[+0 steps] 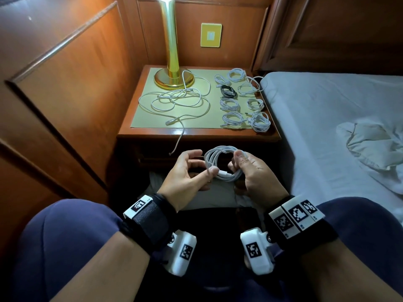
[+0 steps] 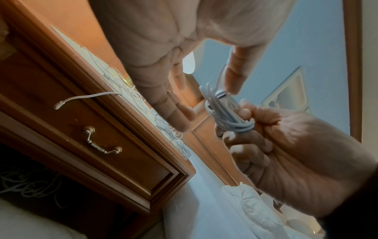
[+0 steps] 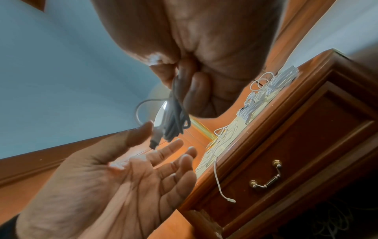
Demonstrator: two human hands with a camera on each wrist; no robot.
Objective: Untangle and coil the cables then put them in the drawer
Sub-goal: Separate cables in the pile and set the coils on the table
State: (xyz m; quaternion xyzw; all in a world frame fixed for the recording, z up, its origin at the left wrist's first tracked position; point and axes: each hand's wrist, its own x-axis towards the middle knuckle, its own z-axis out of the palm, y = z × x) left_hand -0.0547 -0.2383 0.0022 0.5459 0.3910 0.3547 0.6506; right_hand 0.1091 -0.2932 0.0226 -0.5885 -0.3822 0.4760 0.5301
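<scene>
My right hand [image 1: 254,171] gripped the coiled white cable [image 1: 220,163], fingers curled round its right side, holding it in the air over my lap. My left hand [image 1: 187,171] lay relaxed and spread just left of the coil, thumb tip touching the connector end at the coil's lower edge. Beyond both hands, on the counter [image 1: 196,132], a loose tangle of cables [image 1: 174,101] lay ahead of my left hand, and finished coils [image 1: 242,101] ahead of my right. The drawer [image 2: 98,142] below was closed.
</scene>
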